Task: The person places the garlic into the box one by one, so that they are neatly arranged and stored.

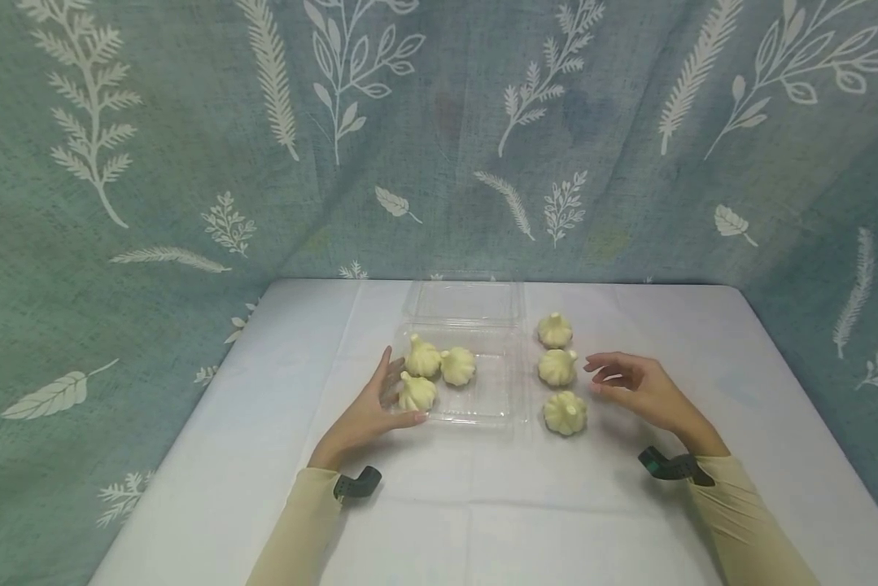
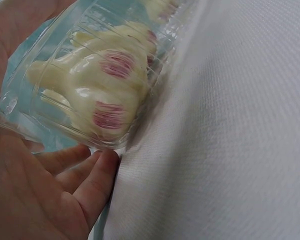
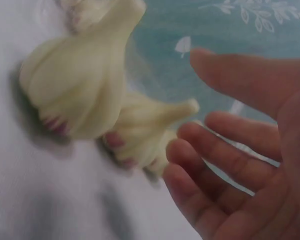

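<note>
A clear plastic clamshell container [image 1: 491, 391] lies with its lid folded back, three garlic bulbs [image 1: 458, 366] in its left half. At its front left corner my left hand [image 1: 365, 415] holds it, thumb along the front wall and fingers along the left side. In the left wrist view, a garlic bulb [image 2: 97, 95] with purple streaks shows through the plastic wall between thumb and fingers. My right hand [image 1: 639, 389] hovers with loosely bent fingers and nothing in them, just right of the middle garlic bulb [image 1: 557, 367]. In the right wrist view a gap separates its thumb from the fingers.
Right of the container, the middle bulb stands in a column between a far garlic bulb [image 1: 555, 330] and a near garlic bulb [image 1: 565, 413]. The transparent lid [image 1: 468, 301] lies toward the table's back edge. A leaf-patterned curtain [image 1: 439, 163] hangs behind the white-covered table [image 1: 482, 521].
</note>
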`<state>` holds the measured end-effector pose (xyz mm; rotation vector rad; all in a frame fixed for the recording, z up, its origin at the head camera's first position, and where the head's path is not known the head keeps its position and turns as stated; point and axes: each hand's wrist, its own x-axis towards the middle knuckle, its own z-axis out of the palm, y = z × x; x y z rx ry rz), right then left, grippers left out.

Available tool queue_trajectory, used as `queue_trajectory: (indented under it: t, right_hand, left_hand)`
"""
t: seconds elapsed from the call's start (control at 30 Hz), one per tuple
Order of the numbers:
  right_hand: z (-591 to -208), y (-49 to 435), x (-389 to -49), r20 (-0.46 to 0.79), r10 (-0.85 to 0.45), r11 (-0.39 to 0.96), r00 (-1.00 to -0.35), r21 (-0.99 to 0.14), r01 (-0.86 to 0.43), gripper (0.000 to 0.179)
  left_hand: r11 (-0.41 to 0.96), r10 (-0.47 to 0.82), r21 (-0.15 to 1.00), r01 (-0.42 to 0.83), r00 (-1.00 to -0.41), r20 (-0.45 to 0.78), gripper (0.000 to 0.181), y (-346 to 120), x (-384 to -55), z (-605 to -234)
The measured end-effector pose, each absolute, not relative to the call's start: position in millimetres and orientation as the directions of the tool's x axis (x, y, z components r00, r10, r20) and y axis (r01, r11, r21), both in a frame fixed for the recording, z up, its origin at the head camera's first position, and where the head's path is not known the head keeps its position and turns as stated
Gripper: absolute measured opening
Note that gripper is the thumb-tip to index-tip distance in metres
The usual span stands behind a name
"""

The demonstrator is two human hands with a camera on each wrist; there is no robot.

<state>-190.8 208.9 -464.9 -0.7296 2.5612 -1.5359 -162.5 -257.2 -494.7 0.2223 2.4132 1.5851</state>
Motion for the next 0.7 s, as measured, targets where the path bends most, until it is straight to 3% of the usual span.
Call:
queue_trajectory:
  t: [0.47,0.7]
  right_hand:
    - [-482,209,-193,0.073,-0.537,0.348,-0.841,-0.889,-0.300,0.051]
    - [-486,206,-192,0.072,-0.572,0.362,-0.817,-0.872,-0.330,0.052]
  left_hand:
    - [0.390,0.264,0.921,-0.006,-0.957,-0.118,0.136,-257,-161,-493]
    - [0.396,0.274,0.918,0.012,-0.956,-0.106,0.135,-257,-162,-494]
